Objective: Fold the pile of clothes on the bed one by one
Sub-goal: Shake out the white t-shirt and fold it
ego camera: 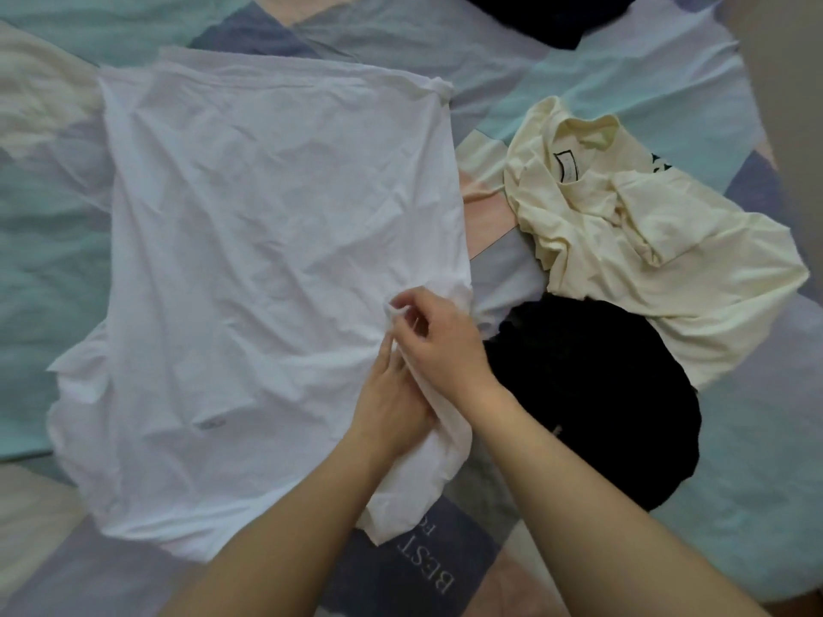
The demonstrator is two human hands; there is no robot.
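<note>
White tee (267,242) under my hands: plain, no print, one small grey mark low on the cloth. Cream tee (623,242) to its right: pale yellow-cream, white neck label with dark edging, a bit of black print at its far edge. Black garment (592,394) below that: solid black. Another dark, near-black piece (547,15) at the top. Bed cover (53,224): patchwork of mint, grey-blue, pink and off-white blocks; white lettering "BEST" on a slate patch.
</note>
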